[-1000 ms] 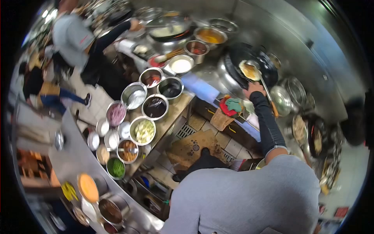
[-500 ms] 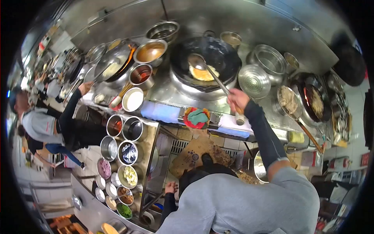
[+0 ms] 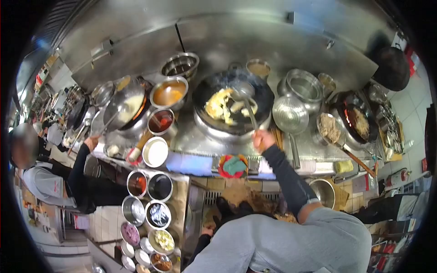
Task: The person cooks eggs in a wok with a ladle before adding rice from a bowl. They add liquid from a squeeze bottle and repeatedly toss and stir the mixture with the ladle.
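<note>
Along the steel bench (image 3: 191,136) in front of you, the biggest thing is the black wok (image 3: 233,102), sitting in its burner ring at the centre, with pale yellow pieces of egg (image 3: 219,107) spread across its floor. Your right hand (image 3: 261,139) sits at the wok's near rim, its grip pressed together around the handle of the ladle (image 3: 243,93), whose bowl rests inside the wok just beside the egg. Your left hand (image 3: 208,231) hangs low by your side, well away from the bench; you cannot tell from this view whether its grip is spread or pressed together.

Left of the wok, a second wok (image 3: 125,107) holds something pale, and a co-worker's hand (image 3: 91,143) reaches toward it. Right of your ladle, a perforated strainer (image 3: 290,114) lies just beside the wok's rim, close to your wrist. Farther right sits a steel pot (image 3: 302,85), then a dark pan (image 3: 357,118) with food in it. Between the two woks stand a bowl of orange sauce (image 3: 169,93) and a smaller bowl of red sauce (image 3: 160,121). At the bench's near edge lies a red and green cloth (image 3: 233,166).
</note>
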Motion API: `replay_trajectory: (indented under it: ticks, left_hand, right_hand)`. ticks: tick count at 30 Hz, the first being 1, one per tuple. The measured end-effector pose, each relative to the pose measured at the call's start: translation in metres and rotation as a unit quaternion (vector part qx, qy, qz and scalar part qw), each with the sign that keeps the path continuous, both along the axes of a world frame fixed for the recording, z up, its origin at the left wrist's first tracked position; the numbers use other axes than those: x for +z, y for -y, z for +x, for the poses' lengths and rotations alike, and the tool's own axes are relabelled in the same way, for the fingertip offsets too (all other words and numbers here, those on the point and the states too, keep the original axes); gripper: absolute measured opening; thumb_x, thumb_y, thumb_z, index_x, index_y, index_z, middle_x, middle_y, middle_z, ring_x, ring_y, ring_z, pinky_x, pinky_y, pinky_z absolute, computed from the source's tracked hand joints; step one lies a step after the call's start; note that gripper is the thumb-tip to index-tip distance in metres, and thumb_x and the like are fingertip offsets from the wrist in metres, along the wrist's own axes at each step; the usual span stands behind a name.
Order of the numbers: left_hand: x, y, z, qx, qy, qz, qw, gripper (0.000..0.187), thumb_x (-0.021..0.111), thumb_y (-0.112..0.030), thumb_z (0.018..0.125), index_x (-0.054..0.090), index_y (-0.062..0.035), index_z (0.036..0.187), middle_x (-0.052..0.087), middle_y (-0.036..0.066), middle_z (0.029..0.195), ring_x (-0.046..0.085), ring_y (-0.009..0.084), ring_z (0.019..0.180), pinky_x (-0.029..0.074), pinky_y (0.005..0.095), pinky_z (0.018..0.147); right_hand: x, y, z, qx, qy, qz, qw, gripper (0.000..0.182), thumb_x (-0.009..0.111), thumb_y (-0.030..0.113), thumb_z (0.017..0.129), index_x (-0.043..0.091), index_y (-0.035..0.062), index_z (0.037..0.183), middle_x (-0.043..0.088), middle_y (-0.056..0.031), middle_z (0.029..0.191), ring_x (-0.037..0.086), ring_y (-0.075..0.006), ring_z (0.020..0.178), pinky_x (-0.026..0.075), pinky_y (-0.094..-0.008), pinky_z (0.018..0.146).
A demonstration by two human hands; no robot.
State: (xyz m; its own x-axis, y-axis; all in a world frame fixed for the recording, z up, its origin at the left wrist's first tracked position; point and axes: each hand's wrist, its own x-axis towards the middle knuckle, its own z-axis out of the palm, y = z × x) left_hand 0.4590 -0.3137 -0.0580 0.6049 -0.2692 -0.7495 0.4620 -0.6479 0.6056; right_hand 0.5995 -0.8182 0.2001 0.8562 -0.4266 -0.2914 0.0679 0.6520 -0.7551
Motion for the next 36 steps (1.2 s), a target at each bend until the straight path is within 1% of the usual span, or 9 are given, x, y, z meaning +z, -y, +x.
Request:
replay_trajectory:
  ticks: [2,7,11,17,21,27,30,32,36]
  left_hand:
    - [-0.006,0.008,0.041,-0.043,0.044,0.014,0.998,0.013,0.059,-0.017,0.087,0.06,-0.0096,0.097,0.065,0.008,0.081,0.062,0.0187,0.064,0.047,0.0346,0.052]
    - [0.032,0.022,0.057,0.119,-0.066,-0.046,0.99,0.013,0.057,-0.015,0.089,0.061,-0.0079,0.099,0.065,0.007,0.08,0.058,0.0167,0.06,0.046,0.034,0.051]
    - [0.05,0.032,0.072,0.031,-0.023,-0.045,0.998,0.013,0.057,-0.013,0.088,0.064,-0.0052,0.097,0.066,0.008,0.082,0.06,0.0161,0.066,0.049,0.0328,0.058]
    - [-0.021,0.027,0.073,0.026,-0.019,-0.08,0.996,0.014,0.06,-0.014,0.086,0.067,-0.0044,0.094,0.067,0.008,0.086,0.063,0.0165,0.075,0.052,0.0319,0.069]
    - [0.005,0.05,0.094,-0.096,0.031,-0.045,0.994,0.014,0.059,-0.014,0.088,0.065,-0.0049,0.097,0.066,0.01,0.089,0.065,0.0179,0.08,0.053,0.0314,0.068]
    - [0.057,0.094,0.108,0.039,-0.014,-0.08,0.996,0.011,0.055,-0.012,0.091,0.061,-0.0062,0.099,0.065,0.006,0.079,0.063,0.018,0.07,0.051,0.03,0.059]
    - [0.07,0.108,0.113,-0.019,-0.01,-0.079,0.997,0.01,0.057,-0.012,0.09,0.063,-0.0055,0.095,0.064,0.005,0.08,0.06,0.0152,0.069,0.05,0.0287,0.061]
    - [0.043,0.109,0.122,-0.025,0.017,-0.096,0.995,0.011,0.057,-0.012,0.09,0.063,-0.0049,0.096,0.065,0.005,0.082,0.061,0.0155,0.072,0.051,0.0292,0.064]
    - [0.073,0.126,0.134,-0.076,0.049,-0.061,0.994,0.016,0.059,-0.012,0.089,0.062,-0.0033,0.101,0.066,0.006,0.089,0.063,0.0166,0.08,0.052,0.0303,0.071]
  right_hand:
    - [-0.016,-0.04,-0.005,0.146,-0.008,0.294,0.944,0.02,0.053,0.023,0.091,0.052,0.0044,0.085,0.052,-0.0023,0.068,0.046,-0.0129,0.049,0.038,-0.0277,0.043]
    - [0.079,0.025,-0.017,0.08,0.026,0.546,0.833,0.023,0.042,0.02,0.096,0.047,0.0041,0.08,0.043,-0.0004,0.06,0.041,-0.0095,0.046,0.037,-0.0237,0.043]
    - [0.003,-0.056,0.006,-0.092,-0.122,0.137,0.979,0.03,0.036,0.028,0.098,0.053,0.004,0.092,0.044,-0.0002,0.062,0.044,-0.0113,0.049,0.037,-0.0237,0.043]
    - [0.065,0.016,-0.016,0.137,0.083,0.568,0.807,0.028,0.031,0.024,0.1,0.046,0.002,0.094,0.046,-0.0016,0.068,0.044,-0.0077,0.05,0.039,-0.0219,0.042]
    - [0.036,-0.071,-0.004,-0.011,-0.054,0.254,0.966,0.03,0.034,0.033,0.101,0.047,0.006,0.096,0.045,-0.002,0.067,0.039,-0.0113,0.048,0.035,-0.0242,0.042]
    - [0.047,0.059,-0.013,0.157,0.002,0.533,0.832,0.027,0.039,0.019,0.097,0.049,-0.006,0.099,0.046,0.0024,0.065,0.042,-0.0041,0.046,0.035,-0.017,0.038]
    - [-0.019,0.026,-0.005,0.081,-0.036,0.229,0.969,0.025,0.038,0.025,0.098,0.049,0.0035,0.092,0.046,0.0008,0.066,0.041,-0.01,0.046,0.035,-0.0221,0.039]
    - [0.009,-0.048,-0.025,0.043,-0.098,0.23,0.967,0.026,0.036,0.035,0.099,0.053,0.0155,0.101,0.046,-0.0021,0.067,0.039,-0.0134,0.049,0.036,-0.0268,0.044]
    - [0.069,0.006,-0.035,0.139,-0.005,0.342,0.929,0.025,0.037,0.026,0.098,0.047,0.0038,0.093,0.044,0.0014,0.065,0.039,-0.0083,0.049,0.034,-0.0225,0.041]
